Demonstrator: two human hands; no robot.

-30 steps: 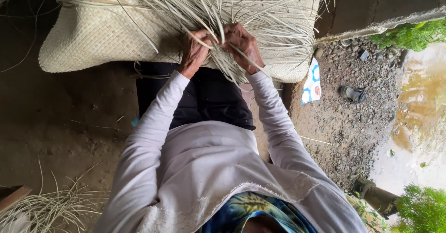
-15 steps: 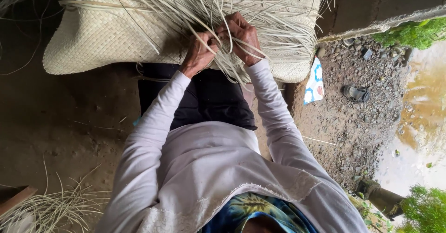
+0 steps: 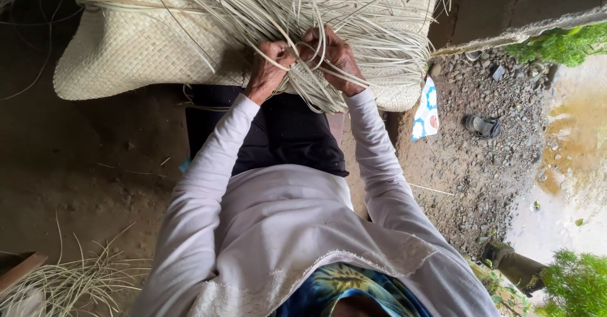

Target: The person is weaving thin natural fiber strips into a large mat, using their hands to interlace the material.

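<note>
Now both fists closed on pale loose strips (image 3: 303, 80) at the near edge of the woven mat (image 3: 145, 51), left hand (image 3: 269, 67) beside right hand (image 3: 332, 58), broad stretch plaited, many long ends unwoven.

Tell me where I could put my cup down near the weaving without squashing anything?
The dirt floor is bare between the woven mat and the heap of loose strips. The gravel between the patterned cloth and the sandal is open but lumpy. It is crowded where the left hand and right hand grip tangled strands.
</note>
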